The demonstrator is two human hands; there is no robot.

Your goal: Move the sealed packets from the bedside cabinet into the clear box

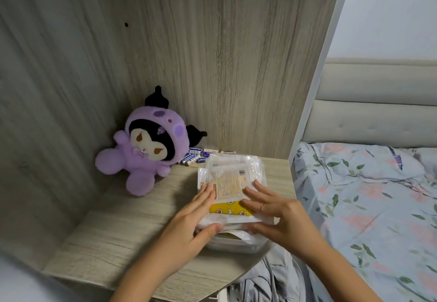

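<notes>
A stack of sealed clear packets (pixel 230 184) lies in the clear box (pixel 236 246) on the right part of the bedside cabinet top (pixel 132 230). The top packet shows a beige printed label and a yellow patterned item. My left hand (pixel 191 219) lies flat on the stack's left side, thumb against its near edge. On the stack's right side rests my right hand (pixel 276 216), fingers spread over the top packet and thumb at the near edge. Both hands press on the stack rather than grip it. The box's near wall shows below the packets.
A purple plush toy (pixel 144 145) leans in the back left corner. Several loose batteries (pixel 196 156) lie by the back wall behind the box. A bed with floral bedding (pixel 369 207) lies to the right. Grey cloth (pixel 272 278) hangs below the cabinet's front edge.
</notes>
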